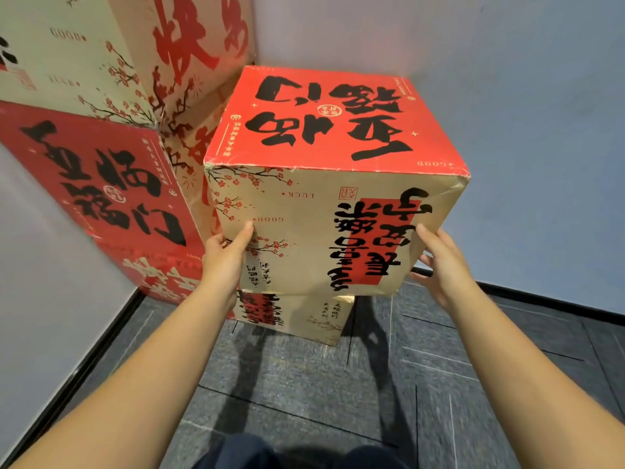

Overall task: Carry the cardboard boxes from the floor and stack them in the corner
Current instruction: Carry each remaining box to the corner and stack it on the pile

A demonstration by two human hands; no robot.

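— Where the two walls meet, what is seen between the hands?

— A cardboard box (334, 184) with a red top and a beige front is seen there, set on a lower box (297, 316) of the same print, which stands on the grey carpet floor (304, 384). Its top is printed with large black characters, and plum blossoms are printed on its front face.

— How is the upper box placed relative to each hand?

— Its lower left edge is touched by the left hand (225, 253); the thumb is laid flat on the front face, and the fingers are hidden round the box's side. Whether they are curled cannot be told. The right hand (439, 262) is held just beside the lower right corner, fingers straight and relaxed, nothing gripped; contact with the cardboard cannot be made out.

— And the arms?

— Both forearms are stretched forward and upward from the bottom of the view, converging on the box.

— What else is stacked nearby?

— To the left, a taller stack (101, 137) of larger red and beige boxes is leaned against the left wall (44, 248), just beside the held box.
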